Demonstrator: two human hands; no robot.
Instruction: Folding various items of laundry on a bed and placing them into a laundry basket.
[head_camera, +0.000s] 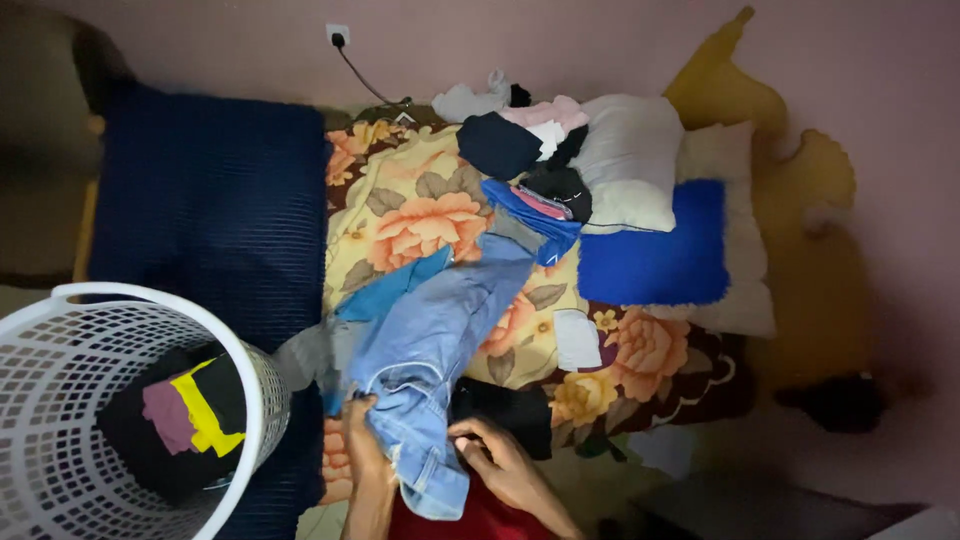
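Light blue denim jeans (430, 370). Bedspread (420, 215) yellow with orange-pink flowers, dark brown border. Navy ribbed blanket (210, 200). Royal blue pillow (655, 250) on white pillows (635, 160). White latticed laundry basket (70, 400) holding black, yellow, mauve cloth. Pink wall (560, 45).
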